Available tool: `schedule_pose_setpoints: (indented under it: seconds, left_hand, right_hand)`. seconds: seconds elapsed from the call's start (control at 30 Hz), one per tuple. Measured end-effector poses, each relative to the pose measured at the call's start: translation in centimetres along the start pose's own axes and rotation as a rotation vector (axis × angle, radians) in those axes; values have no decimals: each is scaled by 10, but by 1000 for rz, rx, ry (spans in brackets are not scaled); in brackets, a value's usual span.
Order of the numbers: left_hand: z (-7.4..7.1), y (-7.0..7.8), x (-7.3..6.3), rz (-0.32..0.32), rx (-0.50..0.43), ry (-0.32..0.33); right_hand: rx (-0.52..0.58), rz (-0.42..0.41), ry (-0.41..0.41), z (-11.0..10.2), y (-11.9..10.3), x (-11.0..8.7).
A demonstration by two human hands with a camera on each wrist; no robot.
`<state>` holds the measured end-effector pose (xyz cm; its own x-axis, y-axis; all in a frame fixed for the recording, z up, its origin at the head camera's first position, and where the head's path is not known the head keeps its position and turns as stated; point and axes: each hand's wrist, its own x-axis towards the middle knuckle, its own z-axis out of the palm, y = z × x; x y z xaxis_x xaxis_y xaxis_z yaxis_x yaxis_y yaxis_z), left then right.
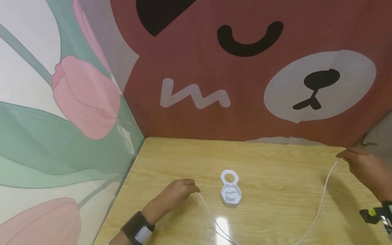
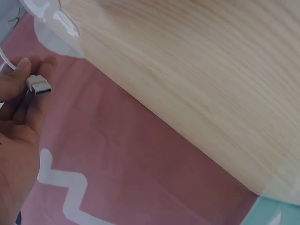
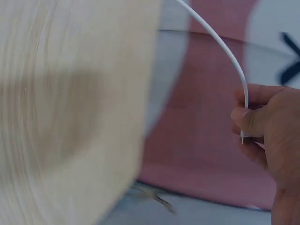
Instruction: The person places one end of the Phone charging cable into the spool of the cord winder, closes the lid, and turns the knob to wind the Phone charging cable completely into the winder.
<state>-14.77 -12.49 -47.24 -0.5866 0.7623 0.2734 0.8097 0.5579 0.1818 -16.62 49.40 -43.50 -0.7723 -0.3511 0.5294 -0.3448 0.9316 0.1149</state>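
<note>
White cable [image 3: 226,48], pinched by left hand [image 1: 176,192] and right hand [image 1: 365,170], could strike the case [image 1: 231,195] if drawn taut

The container [image 1: 231,200] is located on the table [image 1: 183,156], with its lid [image 1: 237,177] behind it. The left hand [image 1: 176,192] is positioned left of the container; the right hand [image 1: 365,170] is at the far right corner. The cable [image 1: 322,197] runs from each hand toward the near side, in front of the container. Backdrops stand behind the table (rear backdrop [image 1: 196,61]) and along its left side (left backdrop [image 1: 39,143]).
</note>
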Motion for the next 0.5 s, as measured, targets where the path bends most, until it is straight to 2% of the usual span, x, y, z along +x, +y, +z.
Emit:
schedule_pose_setpoints:
  seconds: [0.07, 0.17, 0.33, 0.5]
  left_hand:
    - [3, 6, 7, 15, 26, 14]
    - [7, 13, 15, 39, 72, 17]
    - [10, 21, 18, 27, 121, 9]
    - [11, 24, 20, 22, 168, 34]
  right_hand:
    - [9, 63, -153, 16, 1, 11]
    - [105, 133, -280, 45, 5, 20]
    - [227, 139, -346, 86, 1, 21]
    - [229, 173, -415, 102, -9, 17]
